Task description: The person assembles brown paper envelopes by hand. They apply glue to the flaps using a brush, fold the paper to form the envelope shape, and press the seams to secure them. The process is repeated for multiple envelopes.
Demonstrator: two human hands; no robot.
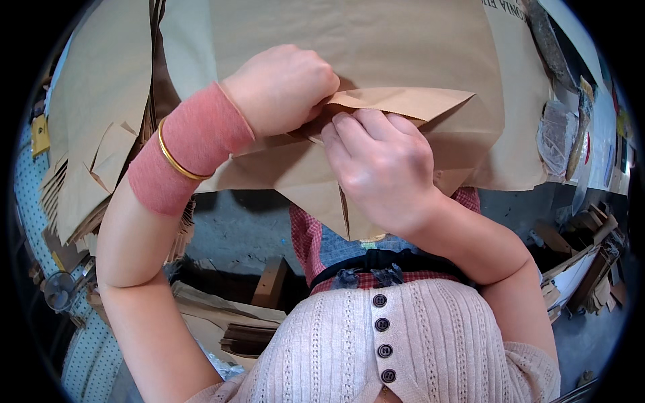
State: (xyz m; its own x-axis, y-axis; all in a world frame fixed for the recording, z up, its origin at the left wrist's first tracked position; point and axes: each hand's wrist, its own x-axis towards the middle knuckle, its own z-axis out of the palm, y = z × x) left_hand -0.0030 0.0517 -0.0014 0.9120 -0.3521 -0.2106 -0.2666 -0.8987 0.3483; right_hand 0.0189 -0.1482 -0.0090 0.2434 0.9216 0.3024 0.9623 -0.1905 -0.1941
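A large brown paper bag (416,144) lies in front of me, its near end folded into a pointed shape that hangs over the work surface's edge. A paper flap (410,101) with a jagged edge stands up from the fold. My left hand (285,91) is closed in a fist at the flap's left end; its fingertips are hidden. Close beside it, my right hand (383,164) has its fingers curled over the near side of the opening, gripping the paper. On my left forearm are a pink wristband (208,131) and a gold bangle (176,161).
A stack of brown paper bags (101,107) stands at the left. Plastic-wrapped items (559,134) lie at the right edge of the surface. Below are paper sheets (228,309) at left and a bin of paper scraps (584,255) at right.
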